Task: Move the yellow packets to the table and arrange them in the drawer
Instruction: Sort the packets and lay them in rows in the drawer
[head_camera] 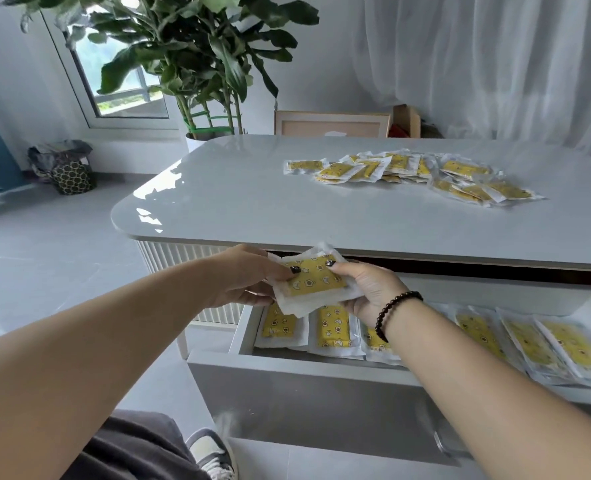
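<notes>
A yellow packet (313,283) is held flat above the left end of an open drawer (321,367), gripped from both sides. The left hand (249,277) is curled round the packet's left edge, thumb on top and fingers beneath; the right hand (366,289) pinches the right edge, thumb pressed on the upper face. A dark bead bracelet (392,311) is worn on the right wrist.

Inside the drawer, a row of filed packets (333,330) is seen standing side by side, running from the left wall towards the right, where more packets (571,348) are laid overlapping at a slant. The held packet hangs just above the leftmost ones, near the drawer's left wall and just under the front lip of the table (217,202).

On the glossy tabletop, a loose heap of packets (408,173) is spread well back towards the far right, well apart from the rounded near-left corner. A broad bare stretch of tabletop lies between the heap and the front edge.

Beyond the table, a leafy potted plant (197,57), a window (120,81) and sheer curtains (494,64) are visible. A patterned bag (72,176) sits on the tiled floor (44,254) to the left, with open floor beside the drawer front. A sneaker (214,455) is seen at the bottom edge.
</notes>
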### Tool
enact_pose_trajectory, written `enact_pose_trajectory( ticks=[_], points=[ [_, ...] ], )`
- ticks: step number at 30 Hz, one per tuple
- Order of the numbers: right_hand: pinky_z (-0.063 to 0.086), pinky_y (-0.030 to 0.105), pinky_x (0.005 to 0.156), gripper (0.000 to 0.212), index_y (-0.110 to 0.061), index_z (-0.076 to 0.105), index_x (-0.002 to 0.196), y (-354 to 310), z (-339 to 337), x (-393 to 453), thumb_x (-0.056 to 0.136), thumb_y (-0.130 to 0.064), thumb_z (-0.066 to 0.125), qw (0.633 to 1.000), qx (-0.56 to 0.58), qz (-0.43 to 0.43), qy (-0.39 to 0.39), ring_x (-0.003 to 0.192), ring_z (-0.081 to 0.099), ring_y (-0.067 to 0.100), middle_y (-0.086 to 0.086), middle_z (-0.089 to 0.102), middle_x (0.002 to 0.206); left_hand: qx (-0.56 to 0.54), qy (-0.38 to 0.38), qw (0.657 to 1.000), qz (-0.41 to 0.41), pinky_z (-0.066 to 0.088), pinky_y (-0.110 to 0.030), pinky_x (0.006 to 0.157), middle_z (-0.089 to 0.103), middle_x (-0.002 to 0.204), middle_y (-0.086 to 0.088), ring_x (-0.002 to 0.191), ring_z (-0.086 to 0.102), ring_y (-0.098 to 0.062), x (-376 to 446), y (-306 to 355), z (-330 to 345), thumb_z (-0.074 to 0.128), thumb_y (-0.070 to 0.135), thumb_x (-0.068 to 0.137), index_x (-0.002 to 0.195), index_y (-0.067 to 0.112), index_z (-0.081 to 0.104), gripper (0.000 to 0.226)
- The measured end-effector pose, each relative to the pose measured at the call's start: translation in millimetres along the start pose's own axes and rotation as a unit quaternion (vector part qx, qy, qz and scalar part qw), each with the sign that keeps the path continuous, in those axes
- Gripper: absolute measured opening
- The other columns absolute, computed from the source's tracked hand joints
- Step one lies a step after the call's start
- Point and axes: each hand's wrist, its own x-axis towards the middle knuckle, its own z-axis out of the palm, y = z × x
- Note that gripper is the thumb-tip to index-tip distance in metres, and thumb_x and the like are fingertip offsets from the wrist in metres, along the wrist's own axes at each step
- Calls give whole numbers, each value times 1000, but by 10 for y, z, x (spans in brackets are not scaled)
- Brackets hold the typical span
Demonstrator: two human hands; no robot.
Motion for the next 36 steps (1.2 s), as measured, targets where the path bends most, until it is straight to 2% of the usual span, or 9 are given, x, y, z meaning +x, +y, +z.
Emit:
enact_pose_trajectory(
  ticks=[4, 10, 15, 18, 22, 25, 29, 33, 36],
  points=[
    [55, 26, 52, 12, -5, 63, 84, 6, 36, 22, 78, 3, 70, 999, 35, 2, -1, 57, 64, 17, 7, 67, 68, -77, 36, 996, 2, 60, -27, 60, 71, 92, -14, 75, 70, -20, 60, -58, 93, 67, 3, 86, 98, 2, 60, 14],
    [58, 36, 67, 27, 0, 61, 110, 117, 26, 43, 84, 4, 63, 994, -53, 83, -47, 85, 68, 28, 18, 69, 105, -65, -16, 997, -27, 61, -33, 71, 69, 95, -18, 85, 71, -26, 79, -228, 211, 64, -2, 87, 97, -5, 58, 12],
    [56, 34, 62, 12, -3, 60, 87, 143, -37, 136, 82, -3, 71, 970, -215, 114, -24, 69, 66, 22, 12, 68, 80, -6, -24, 999, -43, 60, -30, 77, 72, 93, -14, 88, 71, -23, 143, -366, 249, 67, -3, 84, 89, 3, 63, 8],
    [58, 40, 70, 37, -2, 60, 99, 153, 32, 274, 70, -10, 83, 954, -279, 109, -5, 78, 69, 26, 15, 70, 90, 35, -3, 999, -29, 59, -31, 80, 72, 100, -14, 94, 71, -25, 231, -428, 251, 70, 0, 83, 97, 4, 66, 15],
    [56, 48, 80, 115, -2, 51, 122, 299, 9, 749, 21, -34, 97, 934, -351, 69, 23, 92, 68, 31, 15, 68, 105, 125, 43, 991, -2, 59, -28, 74, 73, 89, -9, 71, 71, -20, 383, -556, 290, 70, 7, 82, 93, 12, 68, 12],
    [53, 42, 87, 83, -2, 48, 122, 365, -4, 764, 56, -32, 89, 920, -384, 58, 44, 100, 64, 28, 13, 65, 110, 216, 62, 974, 15, 60, -33, 77, 71, 102, -5, 83, 69, -19, 509, -651, 353, 70, 14, 82, 105, 17, 68, 24],
    [58, 45, 79, 54, 1, 60, 108, 413, -95, 809, 62, -17, 81, 909, -407, 77, 46, 89, 69, 28, 15, 68, 98, 367, 72, 926, 39, 49, -21, 62, 62, 108, 1, 90, 60, -17, 589, -676, 421, 66, 19, 83, 122, 19, 55, 41],
    [59, 38, 79, 37, 1, 65, 102, 423, -107, 847, 69, -10, 78, 872, -483, 64, 56, 85, 71, 24, 12, 71, 94, 447, 38, 894, 10, 43, -23, 71, 54, 113, -2, 92, 51, -17, 660, -714, 521, 63, 27, 87, 126, 13, 45, 46],
    [60, 29, 69, 30, -2, 66, 102, 448, -105, 856, 73, -8, 71, 849, -524, 40, 60, 80, 68, 18, 7, 69, 93, 489, 25, 872, 20, 41, -26, 90, 48, 127, -5, 113, 47, -20, 665, -675, 559, 62, 31, 89, 132, 11, 41, 52]
  ],
)
